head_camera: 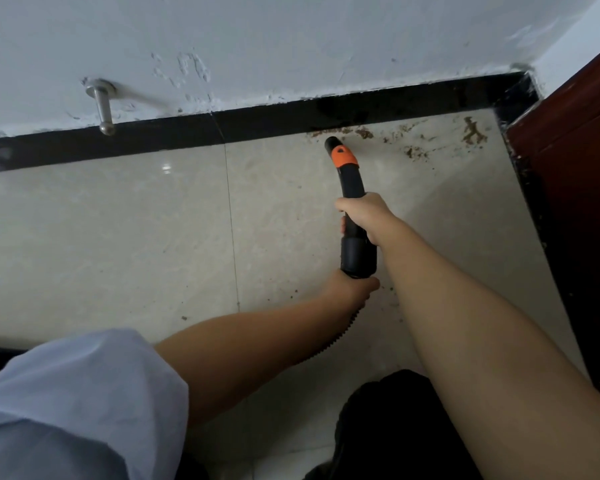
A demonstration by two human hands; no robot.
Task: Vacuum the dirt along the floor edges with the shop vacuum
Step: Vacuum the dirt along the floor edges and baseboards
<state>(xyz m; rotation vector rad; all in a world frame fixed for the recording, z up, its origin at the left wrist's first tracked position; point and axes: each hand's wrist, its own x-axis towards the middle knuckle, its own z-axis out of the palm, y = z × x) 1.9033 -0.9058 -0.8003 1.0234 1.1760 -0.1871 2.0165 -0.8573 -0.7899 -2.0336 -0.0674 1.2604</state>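
Hose [340, 336] partly behind left forearm [257, 337]

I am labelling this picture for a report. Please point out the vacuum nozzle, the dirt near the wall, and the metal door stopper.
vacuum nozzle [344, 157]: head view, on its orange collar.
dirt [363, 133]: head view, on a brown clump beside the black skirting.
door stopper [104, 110]: head view, on its metal shaft.

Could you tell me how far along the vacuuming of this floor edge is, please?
Looks done: the tile along the black baseboard left of the nozzle shows no dirt. In hand: right hand and left hand grip the vacuum wand, nozzle at the first brown clump. Left: the dirt stretching toward the corner, plus specks by the hose.
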